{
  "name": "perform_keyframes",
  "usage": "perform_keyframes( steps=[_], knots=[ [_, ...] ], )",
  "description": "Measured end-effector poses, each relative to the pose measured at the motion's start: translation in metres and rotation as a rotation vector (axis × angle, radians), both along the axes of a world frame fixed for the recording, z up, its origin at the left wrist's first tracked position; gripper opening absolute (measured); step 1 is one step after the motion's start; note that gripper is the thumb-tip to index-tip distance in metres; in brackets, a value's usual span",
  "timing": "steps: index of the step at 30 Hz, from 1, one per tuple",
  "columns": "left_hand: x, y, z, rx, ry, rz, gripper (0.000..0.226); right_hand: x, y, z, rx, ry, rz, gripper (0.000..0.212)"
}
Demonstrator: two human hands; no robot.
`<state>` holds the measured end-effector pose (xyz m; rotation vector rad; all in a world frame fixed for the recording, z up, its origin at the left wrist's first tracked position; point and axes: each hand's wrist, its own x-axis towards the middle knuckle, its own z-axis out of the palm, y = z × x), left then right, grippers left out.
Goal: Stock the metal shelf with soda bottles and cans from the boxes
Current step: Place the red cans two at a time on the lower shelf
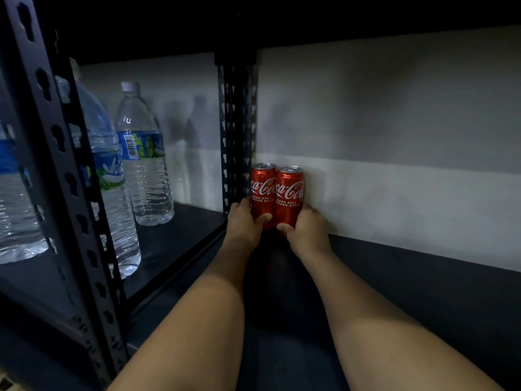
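We hold two red aluminium cola cans upright and touching: the left can (262,190) in our left hand (243,221), the right can (289,193) in our right hand (302,227). Beyond our knuckles stands the wall; the black slotted post (235,131) flanks our left hand; the dark metal shelf (423,283) lies open past our right hand.

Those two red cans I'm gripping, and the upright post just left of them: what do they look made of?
Red cans: likely aluminium, with bare silvery rims and tops above a glossy printed red coat. Upright post: looks like dark-painted steel angle, matte, punched with rows of keyhole slots.
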<state>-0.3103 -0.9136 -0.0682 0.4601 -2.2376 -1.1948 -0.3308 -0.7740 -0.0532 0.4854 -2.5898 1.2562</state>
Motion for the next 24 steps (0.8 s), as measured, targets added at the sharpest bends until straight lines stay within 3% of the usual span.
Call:
perform_keyframes(
  steps=[24],
  knots=[
    [0.003,0.009,0.003,-0.107,0.065,0.084,0.059,-0.008,-0.005,-0.004,0.028,0.030,-0.030,0.072]
  ],
)
